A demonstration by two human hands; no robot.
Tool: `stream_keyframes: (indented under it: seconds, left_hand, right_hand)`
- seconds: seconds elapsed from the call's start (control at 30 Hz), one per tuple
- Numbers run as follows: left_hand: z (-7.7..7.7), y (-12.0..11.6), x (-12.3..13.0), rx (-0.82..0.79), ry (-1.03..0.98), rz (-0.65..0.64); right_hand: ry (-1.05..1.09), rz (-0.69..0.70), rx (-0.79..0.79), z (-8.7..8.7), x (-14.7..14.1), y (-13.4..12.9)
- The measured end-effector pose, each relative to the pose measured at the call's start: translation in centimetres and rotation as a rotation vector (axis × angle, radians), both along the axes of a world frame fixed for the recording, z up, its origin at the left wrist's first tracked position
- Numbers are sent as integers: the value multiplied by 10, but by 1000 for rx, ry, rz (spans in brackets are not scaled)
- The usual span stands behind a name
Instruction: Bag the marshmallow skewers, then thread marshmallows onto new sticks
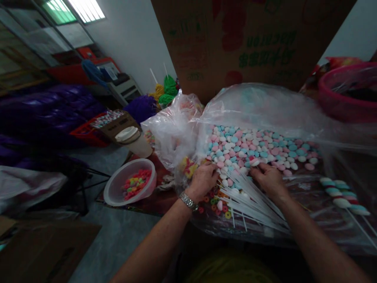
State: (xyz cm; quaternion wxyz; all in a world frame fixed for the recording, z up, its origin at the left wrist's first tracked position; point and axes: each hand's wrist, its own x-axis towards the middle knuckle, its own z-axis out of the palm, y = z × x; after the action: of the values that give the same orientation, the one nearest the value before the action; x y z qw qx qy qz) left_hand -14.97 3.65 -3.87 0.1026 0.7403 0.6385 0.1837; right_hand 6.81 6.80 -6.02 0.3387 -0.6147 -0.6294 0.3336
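Note:
Pink, blue and white round candies [232,143] lie spread on clear plastic in the middle. My left hand [204,180], with a metal watch on its wrist, rests at the left edge of these candies, its fingers bent down among them; what they hold, if anything, is hidden. My right hand [269,179] is at the near side of the pile, its thumb and fingertips closed near a small red and white piece [253,161]. White sticks [253,206] lie in a bundle between the hands. Small coloured rings [227,214] lie below my left hand.
A translucent bowl [131,182] of colourful candies stands left, with a pale bucket [138,144] behind it. Striped candies on sticks [343,196] lie right. A large cardboard box [206,47] stands behind, a pink basin [338,96] at the back right. Plastic bags [179,129] bulge beside the pile.

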Motion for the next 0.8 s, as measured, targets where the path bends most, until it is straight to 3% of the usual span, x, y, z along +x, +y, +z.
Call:
stream_keyframes:
  seconds: [0.17, 0.27, 0.37, 0.47, 0.53, 0.63, 0.7, 0.8]
  left_hand:
    - [-7, 0, -3, 9, -217, -15]
    - [-5, 1, -7, 38, -427, 151]
    - [4, -5, -3, -11, -905, 321]
    - [15, -20, 16, -326, -1501, 310]
    - [19, -30, 32, -500, -1741, 282]
    - [23, -41, 52, -506, -1824, 273]
    - [24, -46, 59, -423, -1769, 258]
    - [23, -51, 64, -300, -1653, 210]
  right_hand:
    - [99, 44, -19, -4, -24, 13]
    - [199, -25, -29, 3, -13, 13]
    - [312, -88, -30, 22, 1, 1]
    - [576, -5, -137, 41, -3, -26]
    - [775, 55, -233, 47, -13, -44]
    - [832, -6, -158, 45, -25, -61]
    - [771, -40, -75, 41, -28, -65]
    - [704, 4, -79, 38, -27, -68]
